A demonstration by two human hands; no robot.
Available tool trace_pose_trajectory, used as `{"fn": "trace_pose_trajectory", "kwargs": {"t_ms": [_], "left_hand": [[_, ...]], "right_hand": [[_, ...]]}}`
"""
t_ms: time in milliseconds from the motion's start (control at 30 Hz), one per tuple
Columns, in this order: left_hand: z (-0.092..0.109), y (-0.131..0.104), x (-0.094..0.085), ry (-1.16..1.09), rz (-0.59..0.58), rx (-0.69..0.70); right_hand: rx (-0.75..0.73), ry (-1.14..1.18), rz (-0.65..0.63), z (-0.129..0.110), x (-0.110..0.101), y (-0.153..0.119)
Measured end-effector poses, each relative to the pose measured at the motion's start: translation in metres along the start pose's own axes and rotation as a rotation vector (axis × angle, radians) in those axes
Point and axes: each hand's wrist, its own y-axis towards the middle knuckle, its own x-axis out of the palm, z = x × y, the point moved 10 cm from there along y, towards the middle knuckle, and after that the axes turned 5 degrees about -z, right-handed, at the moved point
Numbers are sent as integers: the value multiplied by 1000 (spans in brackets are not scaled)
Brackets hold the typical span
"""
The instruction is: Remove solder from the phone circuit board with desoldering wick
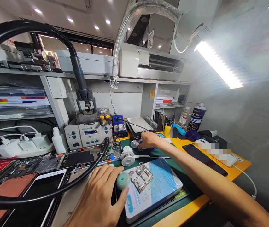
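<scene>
My left hand's fingers (103,175) are half open, curved loosely, with thumb and forefinger on either side of a round green container (123,180); the head feed doesn't let me tell whether they grip it or just rest there. That hand (102,192) enters from 7 o'clock, back up, fingers pointing toward 1.

My right arm (191,164) reaches in from 4 o'clock, stretched out, its forearm angled toward 10. The right hand (148,139) has its wrist bent and fingers curled down, near a round silver tin (134,143); the tips are hidden from me, so I can't say how far they are open or what they hold.

The circuit board (142,177) lies flat on a blue-and-white box (165,178), with the green container at its 9 o'clock and a wire spool (128,157) at 11. The board sits skewed, one corner toward 12; I can't settle its long axis. The box's long axis runs from 8 to 2 o'clock. The container is round, its top facing up.
</scene>
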Motion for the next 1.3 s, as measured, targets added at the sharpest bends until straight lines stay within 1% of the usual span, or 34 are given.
{"fn": "trace_pose_trajectory", "kwargs": {"t_ms": [200,300,400,500,567,633,733,800,867,933,1033,1100,1133,1233,1300], "left_hand": [[0,0,1,14,-2,6],[-1,0,3,19,-6,4],[-1,-1,3,25,-8,4],[-1,-2,3,33,-9,4],[-1,-2,3,38,-8,5],[-1,-2,3,44,-7,10],[0,-2,2,53,6,22],[0,-2,2,63,19,33],[0,-2,1,77,33,39],[1,-2,0,93,45,45],[3,0,-2,118,78,59],[4,0,-3,133,100,72],[4,0,-4,139,108,77],[3,-2,-3,149,119,91],[3,-3,-2,152,120,95]], "right_hand": [[-52,53,16,-5,-1,0],[-73,111,26,-7,-5,-5],[-128,204,54,-9,-16,-21],[-230,350,60,-7,-34,-44],[-284,476,79,2,-49,-59],[-304,606,129,18,-63,-69],[-283,773,273,52,-81,-75],[-257,862,380,78,-85,-73],[-204,924,486,107,-83,-69],[-134,968,573,135,-76,-64],[-59,1041,624,166,-55,-56],[-42,1092,587,177,-38,-49],[-49,1114,547,179,-29,-45],[-101,1149,408,175,-5,-36],[-128,1136,320,171,7,-31]]}}
